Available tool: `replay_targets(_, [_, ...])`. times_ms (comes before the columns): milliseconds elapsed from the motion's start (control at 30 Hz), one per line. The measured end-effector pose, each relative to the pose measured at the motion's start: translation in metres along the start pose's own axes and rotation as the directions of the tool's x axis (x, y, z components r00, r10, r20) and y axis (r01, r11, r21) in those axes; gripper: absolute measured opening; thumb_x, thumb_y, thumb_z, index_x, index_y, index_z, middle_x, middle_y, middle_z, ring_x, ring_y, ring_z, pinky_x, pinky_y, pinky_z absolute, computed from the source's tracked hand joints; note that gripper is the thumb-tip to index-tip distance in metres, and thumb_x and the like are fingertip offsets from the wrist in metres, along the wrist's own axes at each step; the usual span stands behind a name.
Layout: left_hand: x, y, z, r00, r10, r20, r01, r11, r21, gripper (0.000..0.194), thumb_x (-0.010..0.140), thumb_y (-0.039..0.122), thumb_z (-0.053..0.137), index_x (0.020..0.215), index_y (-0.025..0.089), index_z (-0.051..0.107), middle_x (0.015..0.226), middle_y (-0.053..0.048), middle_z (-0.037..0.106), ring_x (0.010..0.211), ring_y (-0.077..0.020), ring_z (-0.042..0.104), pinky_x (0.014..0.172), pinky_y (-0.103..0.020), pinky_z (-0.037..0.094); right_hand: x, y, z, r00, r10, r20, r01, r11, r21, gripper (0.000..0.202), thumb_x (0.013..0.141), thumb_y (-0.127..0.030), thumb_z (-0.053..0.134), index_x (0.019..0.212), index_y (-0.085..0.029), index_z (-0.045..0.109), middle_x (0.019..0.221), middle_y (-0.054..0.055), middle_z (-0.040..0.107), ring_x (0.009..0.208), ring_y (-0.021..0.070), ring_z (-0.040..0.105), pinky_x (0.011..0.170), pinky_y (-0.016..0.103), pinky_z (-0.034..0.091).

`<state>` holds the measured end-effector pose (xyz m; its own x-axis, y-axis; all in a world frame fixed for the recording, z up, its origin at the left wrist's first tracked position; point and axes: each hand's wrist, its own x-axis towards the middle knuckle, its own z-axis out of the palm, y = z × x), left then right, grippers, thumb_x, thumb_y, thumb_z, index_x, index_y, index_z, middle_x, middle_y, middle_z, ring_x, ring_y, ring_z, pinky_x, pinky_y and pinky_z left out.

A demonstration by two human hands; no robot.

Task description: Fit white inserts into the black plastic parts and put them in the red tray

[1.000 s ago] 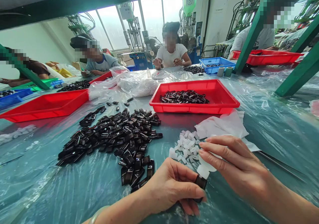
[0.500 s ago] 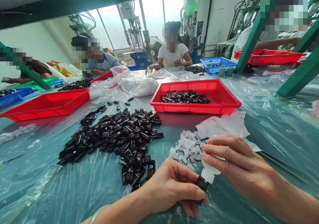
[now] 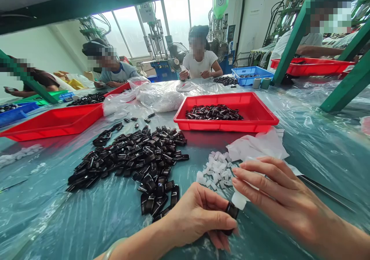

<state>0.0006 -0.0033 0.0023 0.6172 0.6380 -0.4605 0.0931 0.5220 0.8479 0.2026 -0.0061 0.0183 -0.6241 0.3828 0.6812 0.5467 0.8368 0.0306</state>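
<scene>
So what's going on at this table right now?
A person's left hand pinches a small black part while the right hand brings a small white piece up against its end. A pile of black parts and a smaller heap of white pieces lie on the plastic-covered table. Other people work across from them.

Two bare hands at lower frame: left hand (image 3: 199, 217), right hand (image 3: 277, 194). Three red trays: one at centre (image 3: 261, 115), one at left (image 3: 52, 123), one at upper right (image 3: 312, 65). Two blue bins: one upper centre-right (image 3: 250, 72), one at far left edge (image 3: 14, 113). Four co-workers seated along far side of table (image 3: 318, 136). One large heap of black parts (image 3: 135, 156), too many to count. One small heap of white parts (image 3: 215, 171), likewise uncounted. One black part (image 3: 232, 210) and one white part (image 3: 239, 200) between hands.
</scene>
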Motion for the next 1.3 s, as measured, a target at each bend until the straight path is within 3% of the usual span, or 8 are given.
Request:
replay_targets(433, [0.000,0.001,0.001,1.000,-0.006,-0.002,0.006,1.000,-0.006,0.022,0.062,0.029,0.071,0.067,0.008,0.069,0.051,-0.002,0.059,0.045,-0.0100,0.058,0.042,-0.016,0.045,-0.002,-0.003,0.008,0.997,0.064,-0.041,-0.064,0.998,0.001,0.029,0.090,-0.010,0.035,0.110,-0.013,0.056,0.106,0.010,0.062,0.104,0.0241,0.051,0.085,0.044,0.040])
replay_targets(667, [0.000,0.000,0.001,0.999,0.039,-0.020,-0.040,0.999,-0.003,0.024,0.062,0.029,0.072,0.071,0.007,0.069,0.056,-0.004,0.061,0.046,-0.0082,0.057,0.045,-0.015,0.046,-0.004,0.003,0.012,0.988,0.156,0.013,-0.156,0.988,-0.001,0.026,0.090,-0.010,0.038,0.105,-0.017,0.058,0.105,0.007,0.064,0.103,0.0200,0.052,0.094,0.046,0.030])
replay_targets(1167, [0.000,-0.001,0.000,0.999,0.032,-0.033,-0.033,0.998,-0.051,0.026,0.057,0.026,0.075,0.074,0.007,0.069,0.059,-0.005,0.062,0.047,-0.0103,0.059,0.043,-0.016,0.046,-0.002,0.007,0.005,0.995,0.096,0.031,-0.097,0.995,0.034,0.022,0.088,-0.009,0.045,0.102,-0.018,0.059,0.103,0.005,0.065,0.103,0.0197,0.052,0.093,0.044,0.029])
replay_targets(1300, [0.000,0.000,0.001,0.999,0.043,-0.033,-0.045,0.997,-0.055,0.025,0.058,0.025,0.075,0.074,0.007,0.069,0.060,-0.006,0.064,0.048,-0.0110,0.060,0.043,-0.016,0.047,-0.001,0.008,0.008,0.991,0.132,0.026,-0.133,0.990,0.046,0.026,0.086,-0.006,0.042,0.101,-0.019,0.058,0.101,0.004,0.065,0.100,0.0192,0.054,0.091,0.042,0.031])
